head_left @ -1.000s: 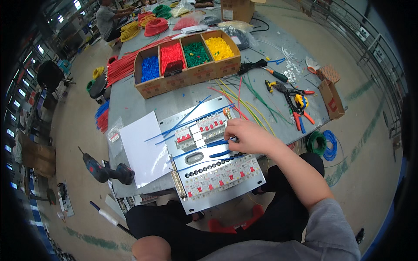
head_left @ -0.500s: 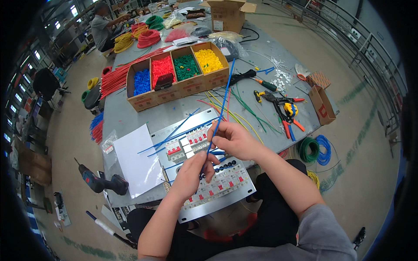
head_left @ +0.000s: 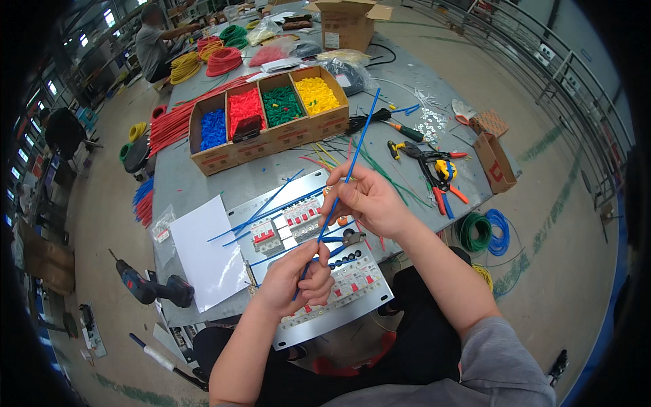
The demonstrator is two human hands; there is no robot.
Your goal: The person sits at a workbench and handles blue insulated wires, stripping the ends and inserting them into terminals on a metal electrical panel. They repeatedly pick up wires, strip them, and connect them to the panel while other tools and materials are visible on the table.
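Note:
A thin blue wire runs slantwise through both of my hands, its upper end rising toward the compartment box. My right hand pinches it between thumb and fingertips. Lower down, my left hand has its fingers curled round the same wire, whose lower end pokes out below them. Beneath the hands lies a metal mounting plate carrying rows of white circuit breakers with red levers. Blue-handled pliers rest on the plate beside my left fingers. Several more blue wires lie across the plate's far left; my hands hide part of it.
Beyond the plate stands a cardboard box with blue, red, green and yellow small parts. White paper and a drill are at left. Right, near the table edge, lie hand tools and a screwdriver. A person sits far left.
The blue wire leans further right at its top. My left fingers have curled more tightly around it, and the pliers on the plate show more fully. The whole view has shifted slightly.

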